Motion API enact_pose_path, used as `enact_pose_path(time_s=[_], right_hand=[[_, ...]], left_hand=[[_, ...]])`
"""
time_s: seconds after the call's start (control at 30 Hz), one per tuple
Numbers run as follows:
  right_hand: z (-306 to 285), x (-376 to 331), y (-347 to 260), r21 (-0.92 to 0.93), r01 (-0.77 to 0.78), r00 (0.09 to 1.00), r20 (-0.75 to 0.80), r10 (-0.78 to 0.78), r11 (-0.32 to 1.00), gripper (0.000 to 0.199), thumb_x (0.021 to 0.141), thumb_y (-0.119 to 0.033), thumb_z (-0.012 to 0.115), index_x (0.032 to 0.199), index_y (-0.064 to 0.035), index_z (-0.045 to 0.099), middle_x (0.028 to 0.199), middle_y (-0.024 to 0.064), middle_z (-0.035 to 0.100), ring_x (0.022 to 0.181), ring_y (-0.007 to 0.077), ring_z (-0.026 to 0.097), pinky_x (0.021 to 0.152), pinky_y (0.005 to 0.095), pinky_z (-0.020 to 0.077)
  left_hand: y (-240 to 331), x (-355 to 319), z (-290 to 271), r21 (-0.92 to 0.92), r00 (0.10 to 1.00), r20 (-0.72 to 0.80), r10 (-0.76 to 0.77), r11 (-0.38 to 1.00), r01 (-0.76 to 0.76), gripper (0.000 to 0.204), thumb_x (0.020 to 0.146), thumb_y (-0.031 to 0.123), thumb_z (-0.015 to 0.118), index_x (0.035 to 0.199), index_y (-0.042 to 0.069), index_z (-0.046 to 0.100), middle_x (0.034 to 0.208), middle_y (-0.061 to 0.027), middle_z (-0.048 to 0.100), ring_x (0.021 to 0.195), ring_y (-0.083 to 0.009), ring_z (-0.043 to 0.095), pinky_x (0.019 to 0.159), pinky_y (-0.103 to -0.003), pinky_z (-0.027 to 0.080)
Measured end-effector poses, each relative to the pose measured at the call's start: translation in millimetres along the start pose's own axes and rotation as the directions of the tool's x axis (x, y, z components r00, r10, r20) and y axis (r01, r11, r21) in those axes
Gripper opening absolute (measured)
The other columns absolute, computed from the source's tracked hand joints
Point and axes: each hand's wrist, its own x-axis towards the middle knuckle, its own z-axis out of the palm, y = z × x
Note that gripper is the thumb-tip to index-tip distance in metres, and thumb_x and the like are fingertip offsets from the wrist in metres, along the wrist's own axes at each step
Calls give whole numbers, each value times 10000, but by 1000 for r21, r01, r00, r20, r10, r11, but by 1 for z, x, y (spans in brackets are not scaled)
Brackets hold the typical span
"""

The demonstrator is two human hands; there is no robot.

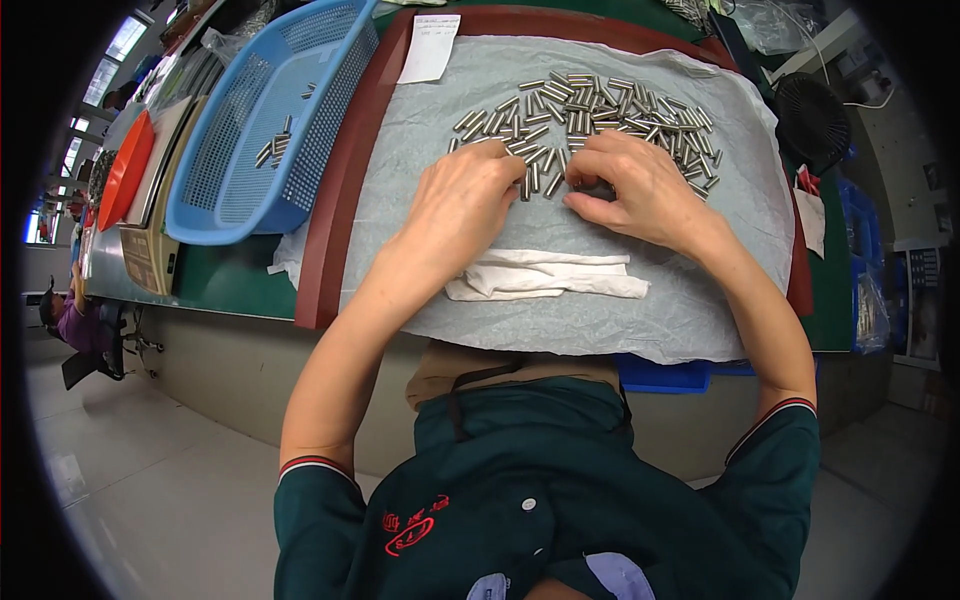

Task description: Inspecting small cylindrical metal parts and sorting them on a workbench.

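Note:
A loose pile of short, shiny metal pins [580,108] lies on a pale paper sheet [400,240]. My left hand [462,195] is at the near left edge of the pile, its fingers curled together with the tips beside a few pins; what they hold, if anything, is hidden. Opposite it, my right hand [635,188] is bent over the near right part of the pile. A gap shows between its thumb and forefinger, and the other fingers partly cover pins. Nearer me, below both hands, is a folded white cloth [550,274].
A red-brown raised border [340,200] edges the sheet. To its left a blue perforated basket [215,237] holds several pins. A written paper slip [431,48] lies at the far left corner. A black fan [812,115] stands right; an orange tray [128,170] far left. Another person [78,322] sits beyond.

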Motion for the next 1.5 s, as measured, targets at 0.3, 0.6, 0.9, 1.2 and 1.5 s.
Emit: enact_pose_path(time_s=[0.3, 0.6, 0.9, 1.2, 1.5], right_hand=[[15, -5, -1, 13, -134, 978, -160, 134, 991, 108, 748, -131, 643, 754, -33, 599, 767, 98, 618, 820, 284, 592, 714, 408, 478], [16, -4, -9, -1, -224, 959, -181, 220, 975, 90, 701, -58, 588, 782, -19, 591, 766, 118, 632, 785, 324, 611, 701, 431, 487], [14, -11, -13, -30, -200, 967, -169, 192, 979, 112, 703, -76, 600, 794, -12, 598, 815, 120, 635, 851, 311, 602, 737, 427, 486], [10, -13, -6, 349, -237, 953, -100, 287, 907, 248, 712, -84, 610, 939, 5, 654, 710, 84, 603, 720, 199, 600, 680, 338, 495], [11, -23, 0, 559, -108, 978, -90, 190, 822, 159, 763, -76, 607, 903, -8, 637, 782, 22, 573, 680, 85, 521, 608, 229, 433]], left_hand=[[-6, 7, 12, 49, 991, -3, 137, 989, -137, 226, 722, -11, 642, 947, 13, 645, 902, -117, 585, 871, -307, 581, 741, -405, 471], [-5, 3, 6, 44, 989, 21, 145, 988, -145, 239, 728, 15, 662, 966, 33, 654, 924, -95, 565, 905, -270, 561, 773, -391, 467], [-8, 9, 5, 83, 976, 65, 208, 974, -213, 223, 725, 40, 675, 948, 42, 663, 921, -78, 553, 904, -250, 547, 784, -377, 461], [-9, 7, 4, 102, 969, 76, 235, 965, -242, 179, 723, 72, 684, 896, 30, 664, 901, -78, 550, 900, -247, 545, 775, -370, 458], [-12, 4, 3, 88, 968, 81, 238, 966, -245, 174, 729, 86, 684, 888, 24, 654, 897, -79, 557, 890, -252, 551, 772, -374, 462]])
